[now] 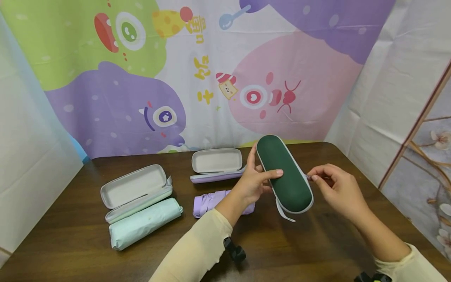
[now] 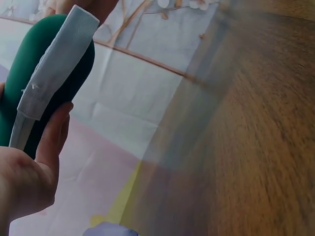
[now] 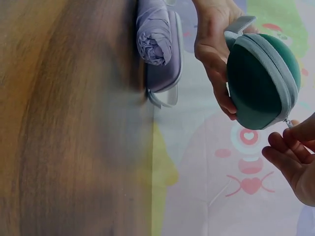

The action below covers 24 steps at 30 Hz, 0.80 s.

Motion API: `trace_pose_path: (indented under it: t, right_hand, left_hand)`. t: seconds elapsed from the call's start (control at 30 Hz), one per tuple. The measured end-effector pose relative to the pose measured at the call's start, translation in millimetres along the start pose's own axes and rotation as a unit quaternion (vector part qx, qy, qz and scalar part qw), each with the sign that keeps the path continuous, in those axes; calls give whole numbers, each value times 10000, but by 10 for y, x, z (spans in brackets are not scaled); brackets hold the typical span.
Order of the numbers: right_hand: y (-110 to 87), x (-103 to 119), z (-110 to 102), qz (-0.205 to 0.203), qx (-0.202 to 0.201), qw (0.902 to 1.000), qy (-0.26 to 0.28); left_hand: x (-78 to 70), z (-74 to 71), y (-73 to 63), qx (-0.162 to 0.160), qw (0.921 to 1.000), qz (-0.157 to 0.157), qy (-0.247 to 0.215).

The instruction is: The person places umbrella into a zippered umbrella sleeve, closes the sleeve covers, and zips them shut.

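One dark-green, grey-edged, smooth oblong case (image 1: 284, 174) is held in the left grip (image 1: 251, 181), its small silvery zipper pull (image 3: 288, 123) pinched by the right grip (image 1: 337, 190), a rolled lilac fabric bundle (image 1: 209, 201) lying below the left grip.

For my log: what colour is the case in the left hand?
The case is dark green; the head view shows it best.

See mint-green rolled fabric bundle (image 1: 145, 223) on dk-brown flat wood-grain table (image 1: 70, 235), just in front of open oblong grey-lined mint case (image 1: 134, 187). Nearer ctr., see lilac rolled fabric bundle (image 1: 206, 204) w/ open oblong grey-&-lilac case (image 1: 217, 161) behind. Note multicol. cartoon-print cloth backdrop (image 1: 218, 121) hanging at rear; pale flat floral-print panel (image 1: 430, 156) far R.
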State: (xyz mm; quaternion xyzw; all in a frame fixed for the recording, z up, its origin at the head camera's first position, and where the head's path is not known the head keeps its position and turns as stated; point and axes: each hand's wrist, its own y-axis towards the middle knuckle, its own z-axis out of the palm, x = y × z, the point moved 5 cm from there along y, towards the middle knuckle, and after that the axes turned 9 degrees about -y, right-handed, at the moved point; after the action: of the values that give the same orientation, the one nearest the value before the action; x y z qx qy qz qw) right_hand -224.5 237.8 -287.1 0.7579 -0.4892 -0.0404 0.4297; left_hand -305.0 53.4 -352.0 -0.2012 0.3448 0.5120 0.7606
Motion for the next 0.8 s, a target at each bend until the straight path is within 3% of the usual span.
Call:
trace_pose_path:
  t: [0.23,0.47,0.8]
  right_hand:
    - [-93,15,-15,-70,5,9994,-345]
    - [-158,52,-14,-157,-25,9984,-549]
    - [-189,63,70,130,95,9997,-156]
  left_hand:
    - [-23,-93,35,-548,9976,203,-382]
    - [-51,-135,15,-1091,9897,557,-734]
    - [-51,-95,23,-1543,9759,1143,-1042]
